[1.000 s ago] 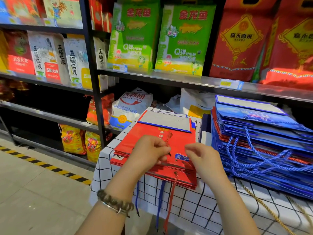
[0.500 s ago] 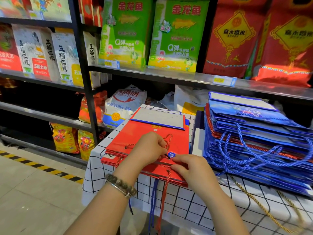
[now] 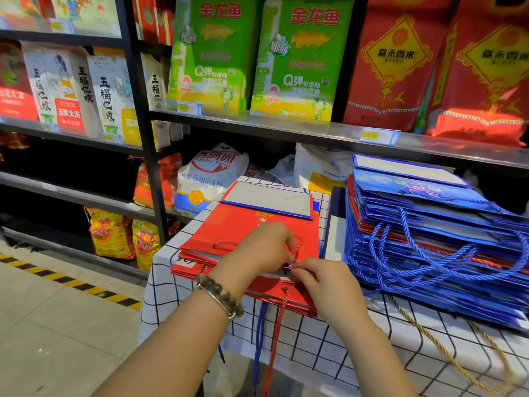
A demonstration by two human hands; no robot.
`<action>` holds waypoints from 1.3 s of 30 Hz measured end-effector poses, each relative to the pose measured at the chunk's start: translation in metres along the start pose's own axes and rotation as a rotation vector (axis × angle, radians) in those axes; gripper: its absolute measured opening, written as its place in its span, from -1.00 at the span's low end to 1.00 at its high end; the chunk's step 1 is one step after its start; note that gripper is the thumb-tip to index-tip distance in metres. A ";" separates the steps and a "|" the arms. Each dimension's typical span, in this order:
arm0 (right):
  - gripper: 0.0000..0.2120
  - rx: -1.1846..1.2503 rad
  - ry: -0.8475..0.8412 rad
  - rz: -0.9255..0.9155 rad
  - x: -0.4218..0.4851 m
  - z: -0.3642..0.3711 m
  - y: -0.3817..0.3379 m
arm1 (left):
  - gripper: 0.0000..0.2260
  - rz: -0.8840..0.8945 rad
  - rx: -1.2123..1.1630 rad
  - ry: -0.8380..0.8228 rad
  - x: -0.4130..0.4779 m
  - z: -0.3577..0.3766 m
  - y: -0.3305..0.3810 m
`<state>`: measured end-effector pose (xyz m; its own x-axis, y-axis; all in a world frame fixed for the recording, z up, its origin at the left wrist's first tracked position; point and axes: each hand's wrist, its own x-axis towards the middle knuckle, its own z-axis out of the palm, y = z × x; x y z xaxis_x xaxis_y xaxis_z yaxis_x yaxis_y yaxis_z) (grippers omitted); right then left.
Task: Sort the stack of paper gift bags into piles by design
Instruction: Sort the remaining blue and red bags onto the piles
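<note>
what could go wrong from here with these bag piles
The red pile reaches the table's near edge, with dangling cords below; a snag could drag bags off.
The blue stack is splayed and its blue handles are tangled, so lifting one bag may pull others down.
The left hand and right hand pinch the top bag's cord handle; tugging might tear it.

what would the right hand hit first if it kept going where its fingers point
Most likely the left hand, whose fingertips sit just ahead of the right hand at the red rope handle on the top red bag.
</note>
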<state>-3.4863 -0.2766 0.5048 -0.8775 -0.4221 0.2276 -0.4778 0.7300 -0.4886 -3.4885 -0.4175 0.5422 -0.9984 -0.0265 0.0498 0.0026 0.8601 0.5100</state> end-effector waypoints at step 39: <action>-0.78 0.041 0.062 0.070 -0.008 0.009 -0.004 | -0.63 -0.105 0.012 -0.046 -0.008 0.006 -0.012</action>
<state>-3.4771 -0.2806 0.4973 -0.9103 -0.3357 0.2422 -0.4139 0.7335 -0.5391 -3.4807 -0.4250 0.5303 -0.9947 -0.0936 -0.0434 -0.1027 0.8598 0.5003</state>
